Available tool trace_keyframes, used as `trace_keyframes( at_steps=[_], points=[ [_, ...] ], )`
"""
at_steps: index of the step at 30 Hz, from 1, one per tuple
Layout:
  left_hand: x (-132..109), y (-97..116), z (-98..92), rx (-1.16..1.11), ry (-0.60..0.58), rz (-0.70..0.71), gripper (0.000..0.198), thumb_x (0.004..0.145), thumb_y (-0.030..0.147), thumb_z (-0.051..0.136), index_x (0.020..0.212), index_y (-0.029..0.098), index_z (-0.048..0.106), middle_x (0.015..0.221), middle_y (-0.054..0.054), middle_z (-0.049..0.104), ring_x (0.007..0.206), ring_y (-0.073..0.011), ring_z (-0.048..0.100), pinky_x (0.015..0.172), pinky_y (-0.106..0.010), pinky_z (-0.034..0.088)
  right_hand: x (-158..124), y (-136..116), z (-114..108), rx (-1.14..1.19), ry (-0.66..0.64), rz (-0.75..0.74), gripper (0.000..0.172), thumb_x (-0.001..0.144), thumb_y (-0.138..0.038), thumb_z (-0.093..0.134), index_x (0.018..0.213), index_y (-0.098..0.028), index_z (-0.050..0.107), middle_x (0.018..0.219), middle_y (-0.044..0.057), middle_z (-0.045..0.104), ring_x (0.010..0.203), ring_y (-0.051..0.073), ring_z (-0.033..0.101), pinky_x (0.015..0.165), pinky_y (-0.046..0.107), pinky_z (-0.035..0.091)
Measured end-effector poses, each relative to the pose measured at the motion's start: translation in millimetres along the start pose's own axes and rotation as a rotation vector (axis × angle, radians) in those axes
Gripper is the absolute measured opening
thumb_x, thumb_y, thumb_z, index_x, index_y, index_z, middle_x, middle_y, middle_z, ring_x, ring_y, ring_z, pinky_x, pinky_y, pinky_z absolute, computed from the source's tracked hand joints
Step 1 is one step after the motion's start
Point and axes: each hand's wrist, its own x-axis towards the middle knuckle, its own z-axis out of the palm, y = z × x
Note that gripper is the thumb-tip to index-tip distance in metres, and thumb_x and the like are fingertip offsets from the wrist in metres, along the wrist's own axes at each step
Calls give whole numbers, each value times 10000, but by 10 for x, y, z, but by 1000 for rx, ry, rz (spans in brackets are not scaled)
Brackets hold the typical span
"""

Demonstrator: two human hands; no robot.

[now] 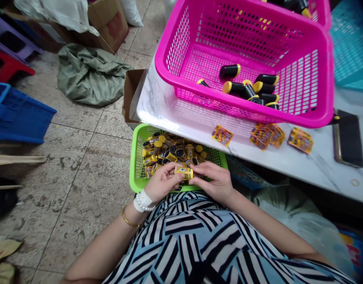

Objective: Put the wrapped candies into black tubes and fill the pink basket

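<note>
The left hand [162, 181] is gripping a small yellow cylinder [183, 172] between thumb and fingers; the right thumb and forefinger are meeting its right end, though whether the right hand [215, 180] is clamping it cannot be told. The cylinder is hovering above a green basket [134, 165] holding similar pieces. On the marbled table [320, 173], printed labels [222, 135] are lying before a pink basket [161, 59] containing black cylinders [228, 71] with yellow ends.

Blue striped garment [217, 240], beaded bracelet [144, 205], golden bangle [129, 222]
</note>
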Motion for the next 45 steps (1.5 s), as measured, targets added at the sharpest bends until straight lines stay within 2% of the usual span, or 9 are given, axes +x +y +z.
trace_keyframes(
  at_steps=[6, 9, 13, 17, 22, 31, 36, 41, 45],
  points=[
    [-33, -4, 65, 518, 87, 451, 203, 856, 278, 648, 1023, 163, 665, 971, -77, 697, 880, -185, 631, 815, -313, 477, -19, -71, 82, 502, -3, 658, 317, 609, -310, 878, 890, -192, 788, 762, 35, 755, 610, 153, 689, 622, 300, 607],
    [-2, -90, 22, 549, 101, 475, 249, 856, 297, 653, 1070, 169, 653, 1014, -92, 702, 904, -193, 640, 820, -318, 483, -5, -61, 101, 592, 14, 780, 336, 605, -318, 877, 890, -171, 776, 728, 29, 754, 589, 142, 685, 627, 294, 606],
    [62, -201, -3, 132, 30, 148, 318, 890, 452, 593, 1039, 171, 582, 697, -7, 658, 488, -93, 543, 477, -204, 425, 21, -38, 92, 617, -8, 670, 367, 649, -283, 858, 989, -194, 752, 694, -10, 711, 604, 117, 678, 649, 258, 598],
    [79, -184, 72, -130, -13, -102, 405, 860, 560, 588, 853, 158, 548, 481, 35, 568, 291, -40, 353, 311, -148, 215, 42, 8, 56, 659, -184, 563, 346, 697, -283, 832, 1031, -237, 752, 1000, 34, 675, 654, 121, 699, 648, 286, 625],
    [14, -94, 155, -371, -122, -38, 504, 793, 579, 665, 1035, 152, 550, 541, 28, 618, 307, -46, 394, 328, -148, 291, 1, 111, 53, 792, -127, 483, 218, 714, -272, 823, 917, -239, 753, 1051, 15, 592, 546, 98, 680, 453, 239, 602],
    [51, -110, 238, -369, -80, -43, 427, 764, 529, 722, 777, 164, 500, 518, 18, 625, 304, -42, 427, 318, -138, 278, -64, 91, 168, 808, -34, 382, 149, 769, -307, 782, 871, -225, 709, 953, -16, 538, 434, 46, 612, 330, 170, 521],
    [91, -96, 246, -384, -50, -126, 434, 791, 556, 678, 774, 138, 565, 436, 42, 570, 228, -32, 334, 252, -138, 214, -24, 126, 86, 626, -157, 381, 192, 769, -300, 779, 947, -242, 736, 1023, 20, 549, 573, 94, 659, 415, 237, 592],
    [109, -90, 267, -534, -118, -135, 438, 717, 520, 754, 771, 118, 589, 494, 11, 628, 262, -53, 422, 270, -147, 323, -21, 141, 61, 522, 76, 344, 184, 748, -353, 792, 788, -202, 695, 897, 1, 538, 499, 67, 583, 404, 226, 562],
    [125, -63, 300, -508, -70, -105, 447, 703, 537, 768, 779, 144, 568, 419, 57, 569, 211, -47, 325, 224, -148, 258, 2, 85, 34, 500, -17, 334, 185, 791, -342, 756, 917, -219, 701, 959, 17, 554, 502, 84, 622, 440, 258, 578]
  ],
)
